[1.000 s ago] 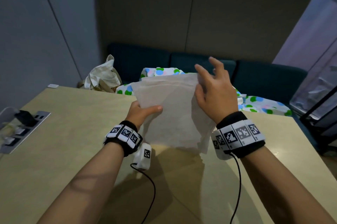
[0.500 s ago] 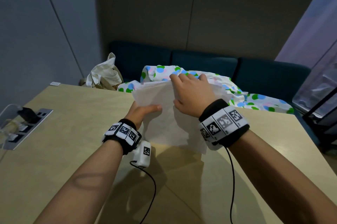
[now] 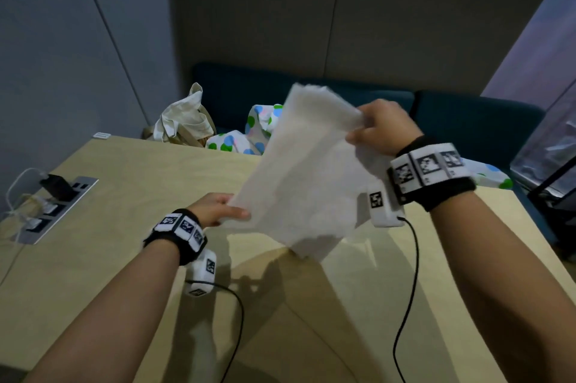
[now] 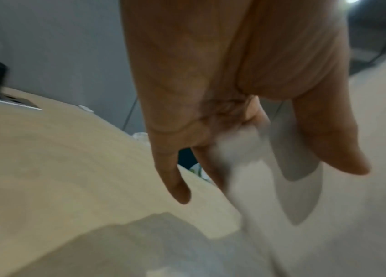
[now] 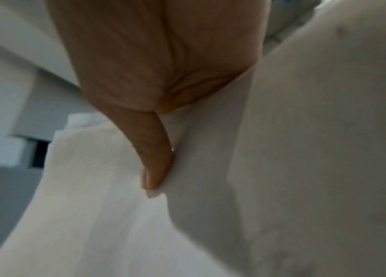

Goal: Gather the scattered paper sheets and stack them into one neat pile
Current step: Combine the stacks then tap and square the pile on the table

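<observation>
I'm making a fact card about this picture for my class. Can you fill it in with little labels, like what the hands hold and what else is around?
holding: paper sheets, lifted above the table
left hand: pinches the lower left edge
right hand: grips the upper right edge
sheets' tilt: slanted, right side higher
on table, left: power socket panel with plugs
behind table: cloth bag, dotted fabric, dark sofa

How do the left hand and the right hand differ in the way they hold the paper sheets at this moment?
The left hand is low, near the table, and pinches the lower left corner of the paper sheets; the right hand is raised higher and farther, gripping their upper right edge. The left thumb lies flat on top of the sheets; the right hand's fingers are curled round the edge. Both hold the same bundle, tilted above the table.
</observation>
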Demonstrator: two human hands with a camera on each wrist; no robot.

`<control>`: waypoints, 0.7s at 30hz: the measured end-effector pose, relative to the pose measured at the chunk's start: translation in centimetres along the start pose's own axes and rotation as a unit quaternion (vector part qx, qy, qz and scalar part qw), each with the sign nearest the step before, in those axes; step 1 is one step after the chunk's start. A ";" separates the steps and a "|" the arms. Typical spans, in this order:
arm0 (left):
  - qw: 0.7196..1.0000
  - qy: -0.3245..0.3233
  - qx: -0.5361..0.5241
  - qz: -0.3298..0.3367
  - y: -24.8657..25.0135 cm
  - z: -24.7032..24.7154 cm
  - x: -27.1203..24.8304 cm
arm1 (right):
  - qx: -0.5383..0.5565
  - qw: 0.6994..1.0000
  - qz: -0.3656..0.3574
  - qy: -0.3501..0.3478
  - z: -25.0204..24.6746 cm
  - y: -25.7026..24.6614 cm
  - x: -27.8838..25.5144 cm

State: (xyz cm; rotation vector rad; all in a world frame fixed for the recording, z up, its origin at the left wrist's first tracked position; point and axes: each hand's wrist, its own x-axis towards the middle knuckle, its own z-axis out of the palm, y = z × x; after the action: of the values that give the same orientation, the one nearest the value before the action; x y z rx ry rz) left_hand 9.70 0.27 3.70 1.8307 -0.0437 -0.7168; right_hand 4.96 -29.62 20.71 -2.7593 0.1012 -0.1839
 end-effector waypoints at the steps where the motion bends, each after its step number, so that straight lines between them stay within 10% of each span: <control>1: 0.999 0.022 -0.028 -0.006 -0.4 -0.4 -0.1 | 0.067 0.998 0.021 0.001 0.1 1.7 -0.2; 7: 0.972 0.128 -0.189 0.051 -0.3 -0.3 0.5 | 0.463 0.877 0.124 0.018 4.6 7.8 -3.3; 15: 0.918 0.265 -0.216 0.201 2.5 3.6 1.0 | 0.503 0.837 0.189 0.107 11.0 10.3 -6.0; 21: 0.938 0.259 -0.112 0.199 -0.6 5.4 1.5 | 0.508 0.810 0.276 0.093 16.4 10.6 -8.7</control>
State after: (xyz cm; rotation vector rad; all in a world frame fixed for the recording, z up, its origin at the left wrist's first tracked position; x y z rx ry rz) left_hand 8.09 -4.57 1.44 1.6664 0.0140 0.0556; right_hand -1.83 -32.76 0.64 -1.5442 0.6402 -0.2504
